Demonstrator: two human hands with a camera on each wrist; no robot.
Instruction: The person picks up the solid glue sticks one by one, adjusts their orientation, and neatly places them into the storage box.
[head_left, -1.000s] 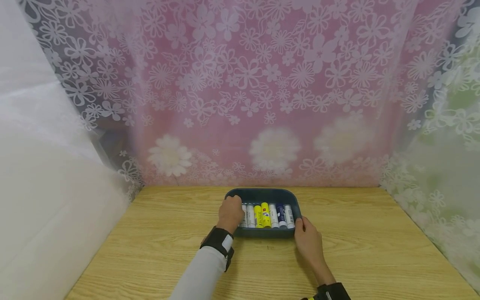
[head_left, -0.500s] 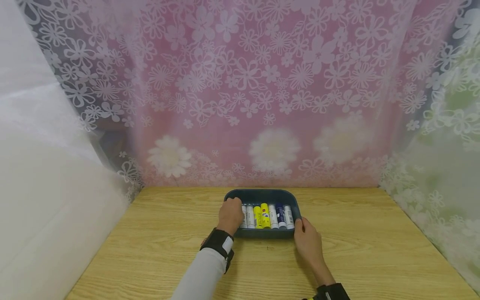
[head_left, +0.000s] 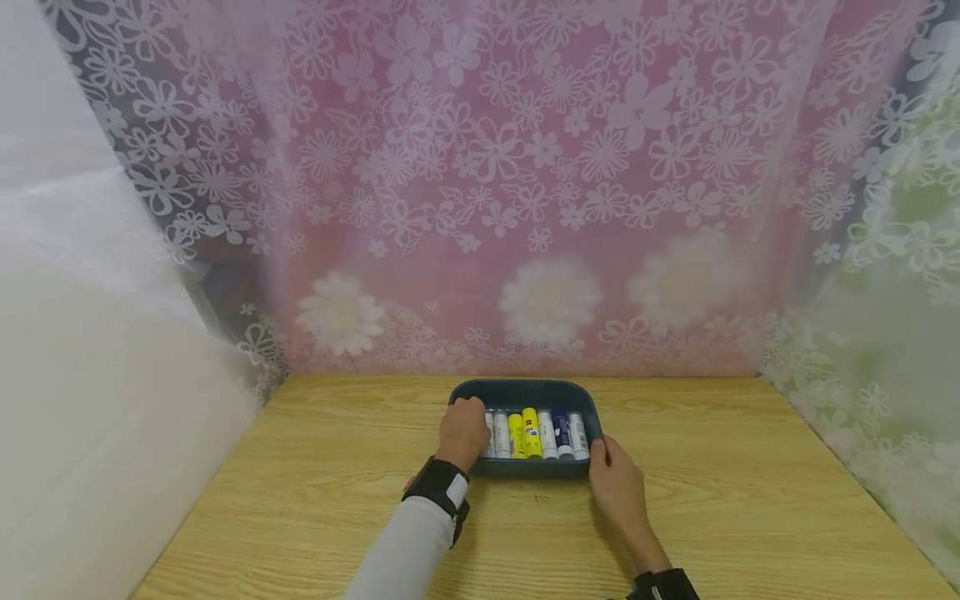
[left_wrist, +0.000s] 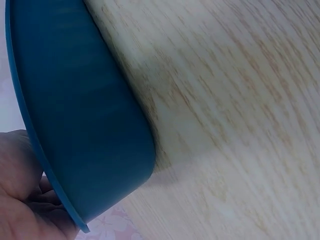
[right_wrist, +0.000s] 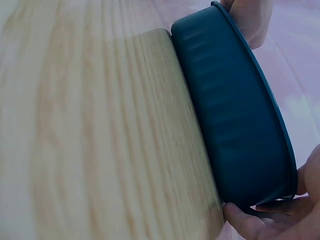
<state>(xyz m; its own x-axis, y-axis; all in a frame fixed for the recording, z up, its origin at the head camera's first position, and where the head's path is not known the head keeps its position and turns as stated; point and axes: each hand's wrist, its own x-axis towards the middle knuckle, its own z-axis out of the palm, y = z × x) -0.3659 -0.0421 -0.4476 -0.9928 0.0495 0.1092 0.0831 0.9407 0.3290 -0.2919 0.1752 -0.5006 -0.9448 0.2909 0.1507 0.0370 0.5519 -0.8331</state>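
Note:
A dark teal plastic tray (head_left: 525,390) lies lengthwise across my front on the wooden table. Inside it several glue sticks stand side by side in a row: white ones (head_left: 547,435), two yellow ones (head_left: 532,433) and a navy one (head_left: 562,433). My left hand (head_left: 462,431) is curled over the tray's left end and grips it there, covering part of the row's left end; its fingertips are hidden. My right hand (head_left: 617,482) pinches the front right corner, thumb at the rim and fingers beneath, as the right wrist view shows.
The light wood tabletop (head_left: 330,467) spreads to both sides and in front of the tray. Behind its back edge hangs a pink sheet (head_left: 480,192) printed with white flowers. White sheeting (head_left: 97,358) closes the left, and a greenish flowered sheet (head_left: 885,358) the right.

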